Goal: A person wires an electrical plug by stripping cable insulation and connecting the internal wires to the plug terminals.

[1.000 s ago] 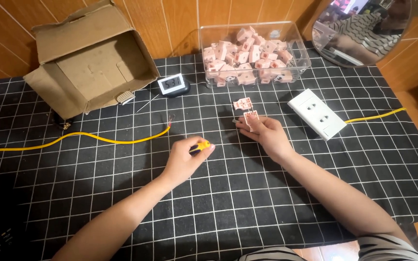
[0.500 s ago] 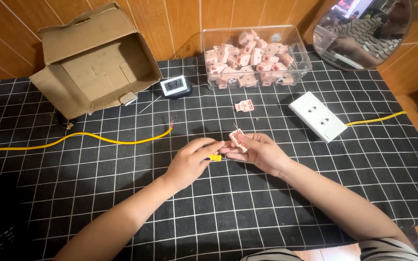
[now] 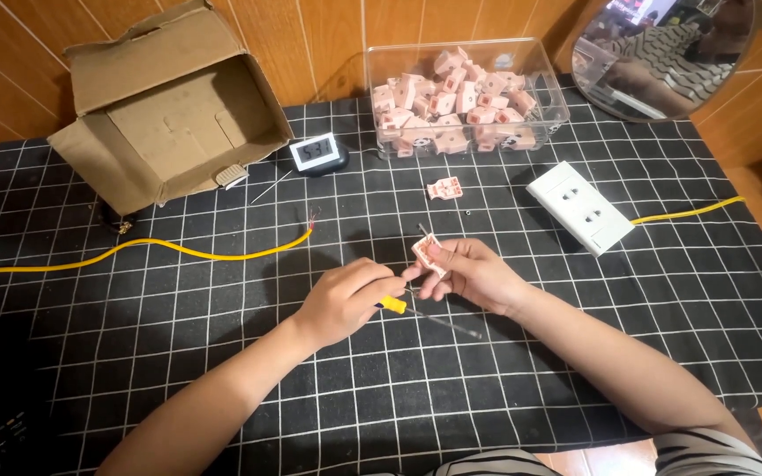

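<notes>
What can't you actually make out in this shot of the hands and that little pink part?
- Screwdriver in the left hand: head view, fingers hide most of its yellow handle.
- Pink part in the right hand: fingers cover its lower side; details too small.
- Yellow cable: cut off by the left edge.
</notes>
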